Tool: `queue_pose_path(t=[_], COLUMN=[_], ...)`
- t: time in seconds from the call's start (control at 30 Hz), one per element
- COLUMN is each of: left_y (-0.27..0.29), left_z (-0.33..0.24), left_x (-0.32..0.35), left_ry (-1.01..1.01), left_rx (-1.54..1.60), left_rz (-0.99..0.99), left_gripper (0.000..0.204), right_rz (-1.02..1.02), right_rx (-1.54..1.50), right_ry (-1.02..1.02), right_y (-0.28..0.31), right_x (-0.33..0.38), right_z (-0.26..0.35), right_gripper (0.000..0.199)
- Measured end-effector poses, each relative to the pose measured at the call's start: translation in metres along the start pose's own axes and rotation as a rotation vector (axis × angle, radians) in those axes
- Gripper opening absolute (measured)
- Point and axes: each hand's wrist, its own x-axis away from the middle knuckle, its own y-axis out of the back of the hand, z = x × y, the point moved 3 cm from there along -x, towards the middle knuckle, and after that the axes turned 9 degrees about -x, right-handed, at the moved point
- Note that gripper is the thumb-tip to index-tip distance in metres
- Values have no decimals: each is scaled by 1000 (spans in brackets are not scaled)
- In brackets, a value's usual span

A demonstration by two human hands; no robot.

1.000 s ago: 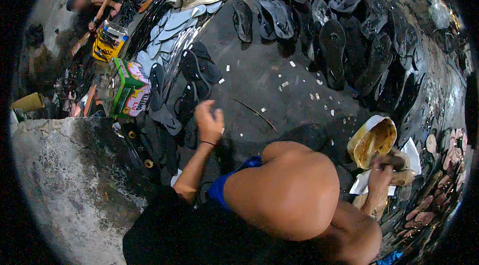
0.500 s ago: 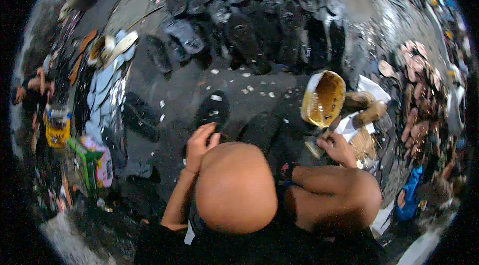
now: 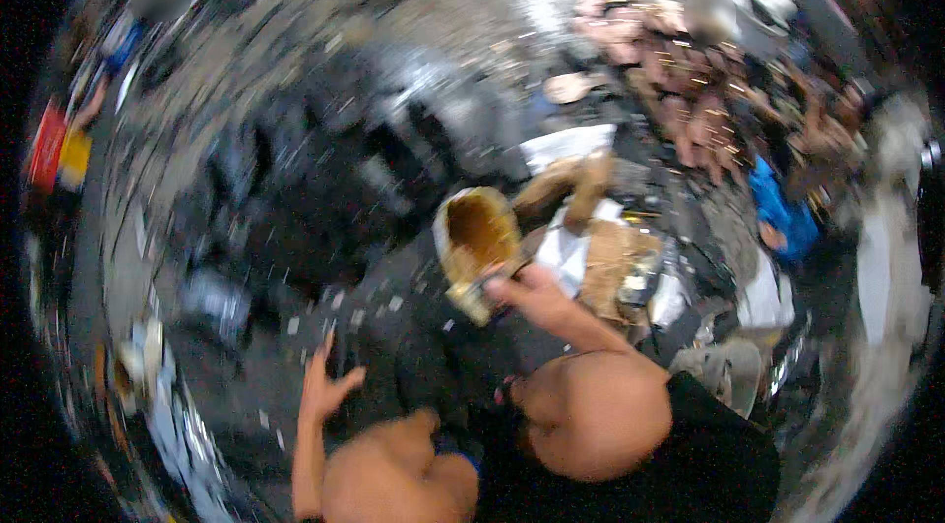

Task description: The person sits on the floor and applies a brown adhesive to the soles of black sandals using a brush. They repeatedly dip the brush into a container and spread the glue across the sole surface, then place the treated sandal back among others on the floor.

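Note:
My right hand (image 3: 527,292) is closed round the handle of a brush with a wide pale head (image 3: 471,302). The brush head is just below the rim of a white tub (image 3: 445,228), coated inside with amber, glue-like stuff. My left hand (image 3: 325,380) reaches forward at lower left, thumb and fingers apart. Next to its fingers the dark ground surface and dark sole-like shapes blur together, so I cannot tell whether it touches one. Many dark shoe soles (image 3: 325,159) lie massed beyond, smeared by motion.
Two brown shoe lasts or wooden forms (image 3: 589,190) lie right of the tub on white paper, near brown cardboard (image 3: 615,267). Pinkish-brown sole-like pieces (image 3: 694,100) are heaped farther right. A blue item (image 3: 783,213) lies beyond. Pale blue strips (image 3: 177,425) are at lower left.
The whole view has swung to the right. My right hand has brought the brush up against the tub's lower edge. My left hand's fingers are more spread than before.

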Motion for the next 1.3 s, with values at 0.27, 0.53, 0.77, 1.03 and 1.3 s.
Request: queue_pose_path(t=[0.27,0.53,0.77,1.03,1.3], left_y=[-19,-52,-108,16,1], left_z=[26,-133,-83,-146,-151], left_x=[30,-10,-72,-87,-69], left_ry=[380,-26,-235,-239,-152], left_rx=[180,111,-70,1627,1702], left_rz=[-390,261,389,260,122], left_gripper=[53,56,77,48,48], right_rz=[26,82,85,146,17], right_rx=[29,-182,-45,199,458], right_ry=[139,51,309,832,691], right_y=[-16,-47,-42,-117,-102], right_x=[-1,-11,-36,-56,-106], right_z=[14,49,54,111,124], right_gripper=[41,40,35,30,21])
